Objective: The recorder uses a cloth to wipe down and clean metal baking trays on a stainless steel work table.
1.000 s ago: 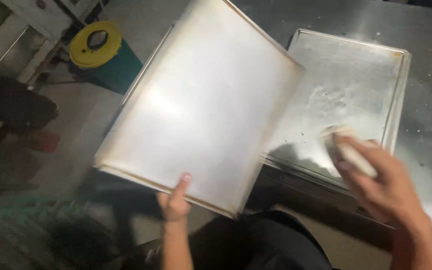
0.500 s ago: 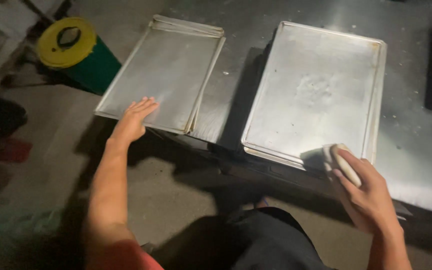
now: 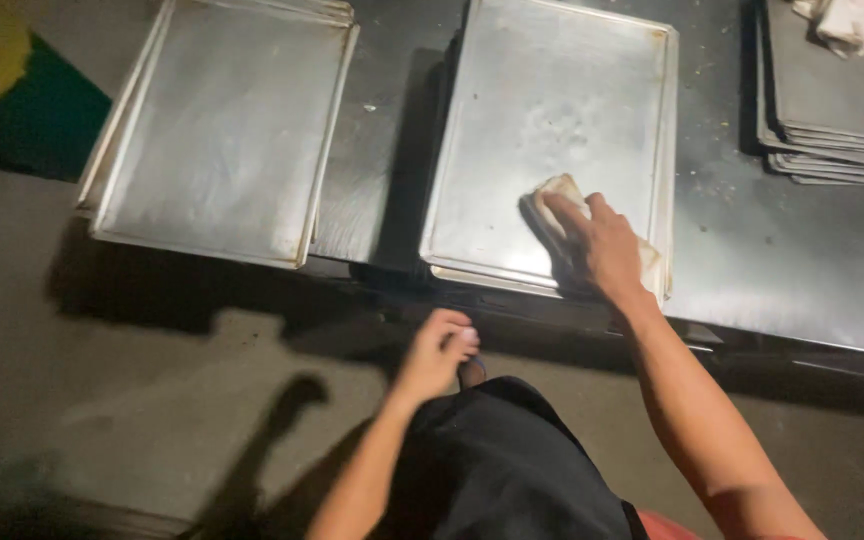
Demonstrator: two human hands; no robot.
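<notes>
Pressing a pale sponge flat under my right hand, I had it on the near edge of the middle tray. Left hand hung loosely curled, holding nothing, below the table. Risk as I judged it — that tray overhung the near rim, so a hard push could tip it off.
</notes>
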